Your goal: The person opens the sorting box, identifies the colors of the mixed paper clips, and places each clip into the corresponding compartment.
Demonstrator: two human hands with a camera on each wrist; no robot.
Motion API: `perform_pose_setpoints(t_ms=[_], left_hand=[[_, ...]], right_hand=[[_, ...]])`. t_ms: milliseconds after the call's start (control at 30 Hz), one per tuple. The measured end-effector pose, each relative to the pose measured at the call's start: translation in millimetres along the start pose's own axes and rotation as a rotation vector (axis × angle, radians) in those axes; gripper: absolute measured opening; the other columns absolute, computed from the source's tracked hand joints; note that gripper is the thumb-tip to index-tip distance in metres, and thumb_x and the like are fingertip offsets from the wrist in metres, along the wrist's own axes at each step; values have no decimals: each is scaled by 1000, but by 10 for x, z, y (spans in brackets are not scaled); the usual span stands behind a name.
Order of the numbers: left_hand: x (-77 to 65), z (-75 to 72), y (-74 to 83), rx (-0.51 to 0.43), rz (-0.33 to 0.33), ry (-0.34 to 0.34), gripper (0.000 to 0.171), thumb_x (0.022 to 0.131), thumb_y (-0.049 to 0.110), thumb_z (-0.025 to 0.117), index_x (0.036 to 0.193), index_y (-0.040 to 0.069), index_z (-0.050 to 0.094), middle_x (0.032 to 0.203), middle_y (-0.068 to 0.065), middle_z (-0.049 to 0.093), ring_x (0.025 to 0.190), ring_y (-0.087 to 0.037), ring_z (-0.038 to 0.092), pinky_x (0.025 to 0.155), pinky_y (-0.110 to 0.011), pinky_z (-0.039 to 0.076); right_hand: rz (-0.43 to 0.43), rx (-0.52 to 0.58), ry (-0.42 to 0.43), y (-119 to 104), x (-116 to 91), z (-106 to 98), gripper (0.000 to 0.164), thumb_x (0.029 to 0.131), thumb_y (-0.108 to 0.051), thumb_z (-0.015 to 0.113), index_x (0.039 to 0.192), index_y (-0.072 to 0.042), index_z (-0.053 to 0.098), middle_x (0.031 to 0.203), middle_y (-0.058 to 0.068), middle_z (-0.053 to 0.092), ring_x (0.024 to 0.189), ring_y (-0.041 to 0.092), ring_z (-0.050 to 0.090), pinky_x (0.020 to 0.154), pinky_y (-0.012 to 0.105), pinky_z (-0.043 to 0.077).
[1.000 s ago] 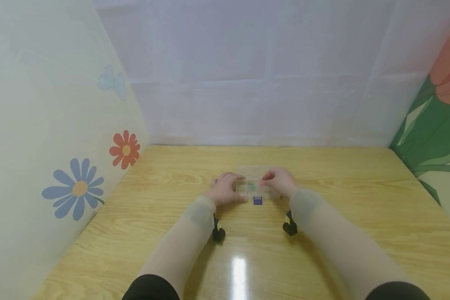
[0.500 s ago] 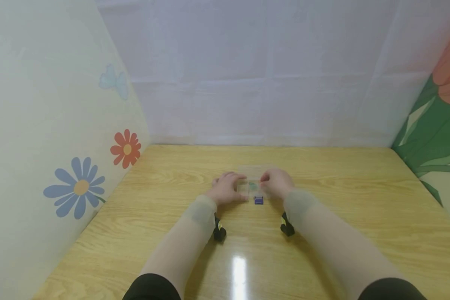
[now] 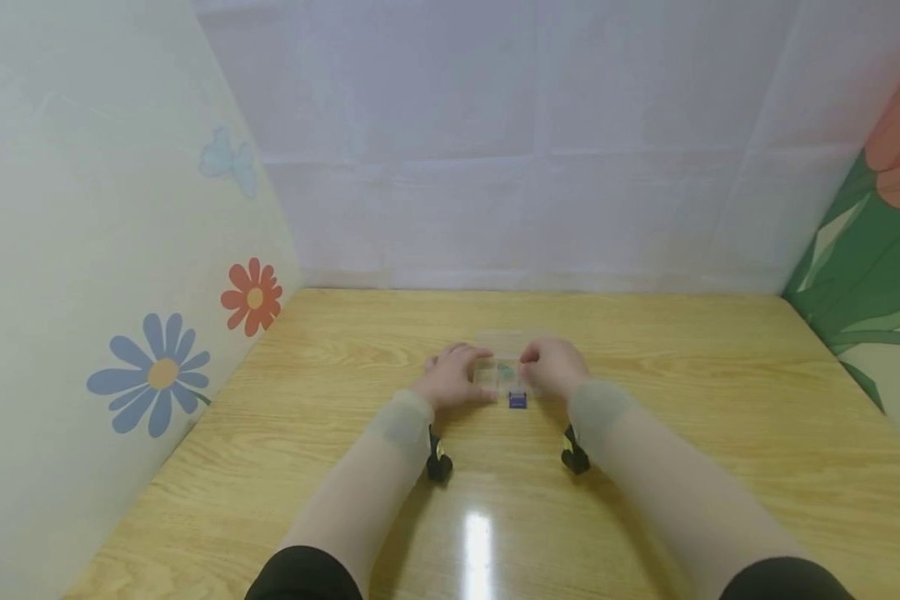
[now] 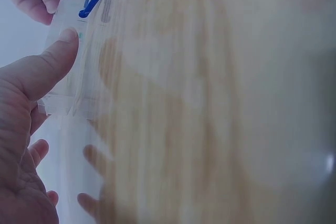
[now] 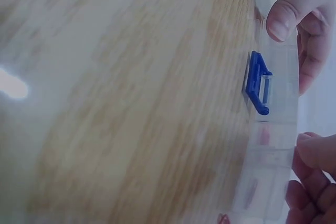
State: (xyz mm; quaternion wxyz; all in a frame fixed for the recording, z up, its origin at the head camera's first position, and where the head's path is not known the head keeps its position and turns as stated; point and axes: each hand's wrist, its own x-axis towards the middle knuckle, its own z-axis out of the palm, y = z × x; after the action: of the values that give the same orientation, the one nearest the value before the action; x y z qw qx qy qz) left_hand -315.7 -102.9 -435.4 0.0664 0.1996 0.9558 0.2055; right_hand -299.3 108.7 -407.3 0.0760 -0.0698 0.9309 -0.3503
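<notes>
A clear plastic compartment box (image 3: pixel 486 377) with a blue latch (image 5: pixel 257 82) on its front stands on the table, its clear lid (image 3: pixel 498 340) swung back. My left hand (image 3: pixel 452 379) grips the box's left end, thumb (image 4: pixel 58 59) against the front wall and fingers spread toward the back. A small green item (image 3: pixel 506 372) lies in a middle compartment. Over the right part of the box, my right hand (image 3: pixel 557 367) has thumb and forefinger brought together at the top edge. I cannot tell whether something small is between them. Pinkish pieces (image 5: pixel 264 136) show through the front wall.
The box stands on a wood-grain table (image 3: pixel 330 400). A small reddish item (image 5: pixel 224 219) lies by the box's right end. A white sheet (image 3: pixel 435 208) hangs behind, and a flower-patterned panel (image 3: pixel 105 250) rises at the left.
My right hand has shifted slightly left over the box since one second ago, covering the small item by its right end. Over the last half second both hands are nearly still.
</notes>
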Motion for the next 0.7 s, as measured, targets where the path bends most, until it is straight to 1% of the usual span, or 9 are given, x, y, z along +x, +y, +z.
perform_pose_setpoints(t_ms=[167, 367, 433, 600, 700], left_hand=[[3, 3, -3, 7, 1, 3, 78, 75, 56, 75, 142, 27, 46, 146, 4, 44, 141, -23, 25, 109, -58, 15], [9, 7, 1, 8, -1, 2, 79, 75, 57, 75, 142, 28, 46, 147, 4, 44, 141, -23, 24, 110, -57, 15], [10, 10, 1, 7, -3, 2, 79, 74, 56, 75, 142, 28, 46, 147, 4, 43, 141, -23, 24, 110, -57, 14], [10, 17, -2, 15, -10, 5, 80, 73, 56, 76, 142, 29, 46, 147, 5, 43, 141, -22, 24, 110, -55, 14], [6, 16, -2, 13, -11, 3, 79, 74, 55, 76, 142, 28, 46, 147, 4, 43, 141, -22, 24, 110, -56, 14]], right_hand=[[2, 14, -3, -2, -11, -4, 20, 90, -19, 67, 108, -10, 69, 109, 7, 66, 107, 28, 57, 98, 47, 42], [18, 92, -5, 31, -58, -51, 27, 89, -23, 69, 111, -9, 66, 108, 7, 66, 102, 27, 58, 91, 45, 47], [19, 113, -6, 48, -79, -77, 28, 90, -23, 68, 113, -8, 65, 109, 8, 66, 101, 28, 59, 89, 45, 48], [7, 103, -4, 119, -101, -156, 25, 93, -17, 61, 115, -6, 64, 114, 11, 65, 107, 30, 57, 94, 46, 46], [-5, 94, 8, 172, -112, -200, 24, 94, -16, 60, 114, -4, 65, 115, 13, 65, 108, 31, 57, 95, 47, 45]])
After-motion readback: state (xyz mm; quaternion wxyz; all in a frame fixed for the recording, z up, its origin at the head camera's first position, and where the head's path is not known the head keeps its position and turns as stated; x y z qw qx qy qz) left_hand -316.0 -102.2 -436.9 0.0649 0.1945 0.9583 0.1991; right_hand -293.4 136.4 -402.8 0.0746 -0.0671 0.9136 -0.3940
